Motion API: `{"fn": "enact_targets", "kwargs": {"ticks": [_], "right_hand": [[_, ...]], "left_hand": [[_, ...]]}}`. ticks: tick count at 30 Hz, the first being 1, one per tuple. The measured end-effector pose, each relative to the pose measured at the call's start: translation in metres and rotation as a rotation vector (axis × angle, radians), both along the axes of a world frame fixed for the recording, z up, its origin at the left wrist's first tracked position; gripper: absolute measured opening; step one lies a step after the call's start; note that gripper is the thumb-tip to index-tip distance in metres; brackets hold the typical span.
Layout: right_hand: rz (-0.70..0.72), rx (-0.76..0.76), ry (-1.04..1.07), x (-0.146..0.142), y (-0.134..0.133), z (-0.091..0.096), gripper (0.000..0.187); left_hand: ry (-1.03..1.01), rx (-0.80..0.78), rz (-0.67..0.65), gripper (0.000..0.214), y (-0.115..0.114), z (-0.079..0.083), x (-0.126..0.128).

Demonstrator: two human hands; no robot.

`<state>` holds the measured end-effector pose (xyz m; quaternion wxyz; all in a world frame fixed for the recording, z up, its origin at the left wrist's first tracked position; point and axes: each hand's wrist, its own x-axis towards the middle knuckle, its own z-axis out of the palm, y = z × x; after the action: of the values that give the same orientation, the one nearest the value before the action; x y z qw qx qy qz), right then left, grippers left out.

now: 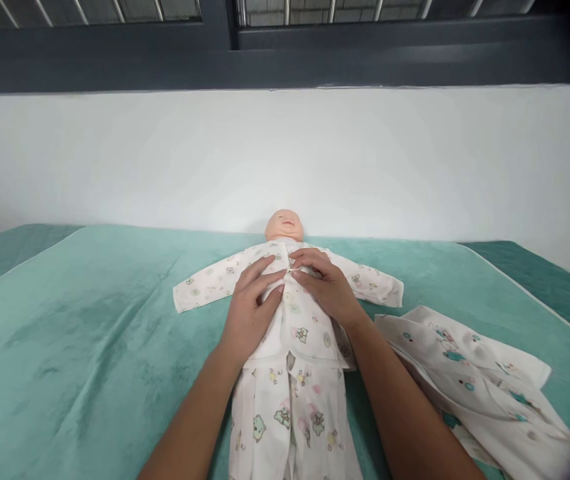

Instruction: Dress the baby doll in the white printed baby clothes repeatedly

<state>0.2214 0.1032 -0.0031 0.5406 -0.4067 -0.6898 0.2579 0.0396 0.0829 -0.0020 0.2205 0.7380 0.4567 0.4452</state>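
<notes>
A baby doll (285, 225) lies on its back, dressed in a white printed baby shirt (299, 333) with its sleeves stretched out to both sides. Matching printed trousers (279, 427) cover the lower body. My left hand (257, 300) rests on the left half of the shirt front, fingers apart, its index fingertip beside the middle edge. Opposite it, my right hand (327, 283) pinches a thin white tie string (295, 269) at the chest, between thumb and fingers. The sleeve ends hide the doll's hands, if there are any.
A folded white printed cloth (475, 373) lies to the right, near my right forearm. Beneath everything spreads a green plush blanket (89, 333) with a few creases. Behind the doll's head rises a white wall (285, 147), below a dark window frame (285, 70).
</notes>
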Motion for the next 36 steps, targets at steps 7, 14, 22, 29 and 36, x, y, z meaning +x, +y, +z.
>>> {"fn": "enact_targets", "kwargs": {"ticks": [7, 14, 22, 29, 36], "right_hand": [[0.000, 0.045, -0.187, 0.004, -0.007, 0.008, 0.013], [-0.071, 0.157, -0.472, 0.006, -0.016, 0.019, 0.022], [0.000, 0.115, -0.328, 0.007, -0.011, 0.012, 0.015], [0.081, 0.066, -0.265, 0.011, -0.009, 0.009, 0.017], [-0.114, 0.144, -0.460, -0.003, -0.016, 0.015, 0.018]], "left_hand": [[-0.030, -0.033, 0.000, 0.024, 0.000, 0.001, 0.000], [-0.001, -0.043, -0.011, 0.030, -0.001, 0.003, -0.001], [0.001, 0.006, -0.024, 0.022, 0.001, 0.001, -0.002], [0.018, 0.030, -0.042, 0.022, 0.003, 0.000, -0.002], [0.000, -0.047, -0.049, 0.020, 0.003, 0.004, -0.005]]}}
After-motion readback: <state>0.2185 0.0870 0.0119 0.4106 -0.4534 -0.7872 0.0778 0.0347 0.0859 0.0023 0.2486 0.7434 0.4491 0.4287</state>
